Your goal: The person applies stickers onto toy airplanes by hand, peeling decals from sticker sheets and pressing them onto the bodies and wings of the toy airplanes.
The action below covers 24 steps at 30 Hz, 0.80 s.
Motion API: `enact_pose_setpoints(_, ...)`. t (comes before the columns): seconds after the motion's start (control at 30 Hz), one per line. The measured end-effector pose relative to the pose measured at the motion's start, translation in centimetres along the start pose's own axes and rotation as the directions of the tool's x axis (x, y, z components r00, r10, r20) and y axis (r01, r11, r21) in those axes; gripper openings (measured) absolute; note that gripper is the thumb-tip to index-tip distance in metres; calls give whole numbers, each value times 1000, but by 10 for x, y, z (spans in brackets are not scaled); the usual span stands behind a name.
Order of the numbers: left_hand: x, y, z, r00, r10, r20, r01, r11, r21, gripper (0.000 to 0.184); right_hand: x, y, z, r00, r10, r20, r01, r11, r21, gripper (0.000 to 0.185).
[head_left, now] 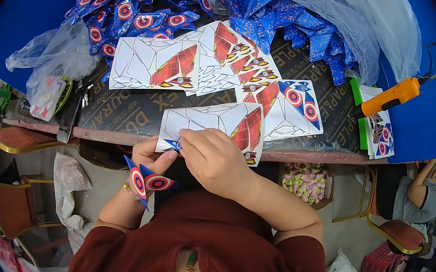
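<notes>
A white sticker sheet (198, 119) with red plaid shapes and peeled outlines is at the table's front edge. My left hand (152, 154) grips its lower left corner between thumb and fingers. A bit of blue sticker (173, 145) shows by the left thumb. Two blue stickers (137, 181) with red-and-white targets hang from the left hand near the wrist. My right hand (215, 160) lies over the sheet's lower part, fingertips pinched together near the blue bit; what they hold is hidden.
More sticker sheets (153, 64) overlap behind. Blue target-marked pieces (144, 20) are heaped back left, speckled blue pieces (263, 23) back right under clear plastic (345, 11). An orange-handled tool (392, 96) stands at right beside a green holder (361, 114) with sheets. A person (424, 194) is far right.
</notes>
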<state>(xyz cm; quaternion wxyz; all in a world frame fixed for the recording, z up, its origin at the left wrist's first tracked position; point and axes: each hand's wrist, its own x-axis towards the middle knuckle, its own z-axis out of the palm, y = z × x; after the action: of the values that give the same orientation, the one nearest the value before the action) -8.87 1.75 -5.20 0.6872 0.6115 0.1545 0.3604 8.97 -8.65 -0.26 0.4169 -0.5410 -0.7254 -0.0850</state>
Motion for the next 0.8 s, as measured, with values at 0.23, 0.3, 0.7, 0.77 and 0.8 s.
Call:
enact_pose_setpoints(0.23, 2, 4, 16, 990, -144, -6, 142, 985, -94, 20, 3, 14, -10, 987, 153, -48, -150, 987, 63, 23)
enact_pose_setpoints(0.3, 6, 6, 21, 980, -200, -18, 194, 965, -179, 21, 5, 13, -12, 989, 144, -44, -137, 982, 130, 27)
enact_pose_setpoints(0.7, 13, 17, 26, 993, -120, 3, 120, 990, -74, 17, 9, 11, -23, 974, 227, 30, -225, 927, 299, 17)
enact_pose_setpoints(0.77, 13, 18, 24, 995, -79, 56, 78, 996, 32, 18, 11, 9, -25, 974, 223, 27, -222, 932, 288, 14)
enact_pose_setpoints(0.8, 12, 17, 24, 995, -79, 54, 77, 997, 32, 18, 12, 8, -26, 975, 220, 24, -218, 936, 276, 11)
